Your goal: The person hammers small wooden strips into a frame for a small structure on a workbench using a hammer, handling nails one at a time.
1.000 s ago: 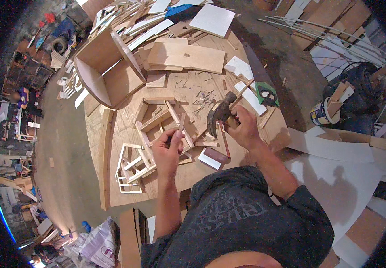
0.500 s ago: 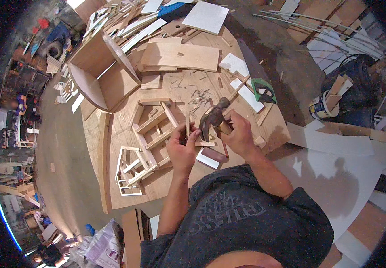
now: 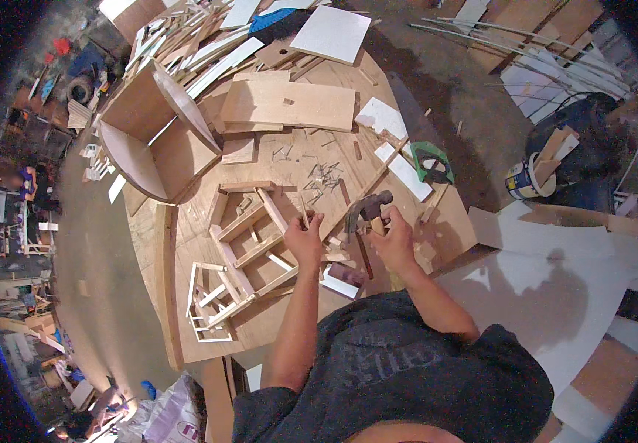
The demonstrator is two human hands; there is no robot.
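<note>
My right hand point(image 3: 396, 242) is closed round the handle of a claw hammer point(image 3: 370, 210), its metal head raised above the plywood tabletop. To its left, my left hand point(image 3: 304, 241) pinches a small, narrow strip of wood point(image 3: 305, 209) standing up from the fingers. The hammer head and the strip are apart. Just left of that hand lies a wooden frame point(image 3: 251, 220) with several crosspieces. A smaller pale frame point(image 3: 210, 304) sits at its near left. Beyond my hands, loose nails point(image 3: 324, 176) are scattered over the wood.
A green-handled saw point(image 3: 432, 164) lies at the table's right side. Flat boards point(image 3: 289, 103) and an open, curved-sided wooden box point(image 3: 158, 133) stand farther back, before a heap of offcuts. A bucket point(image 3: 531, 179) with wood scraps is on the right. A long beam point(image 3: 165, 288) edges the table's left.
The hammer has moved right, away from the wood strip, and its head has turned. My left hand has shifted slightly forward with the strip. The whole view has shifted a little.
</note>
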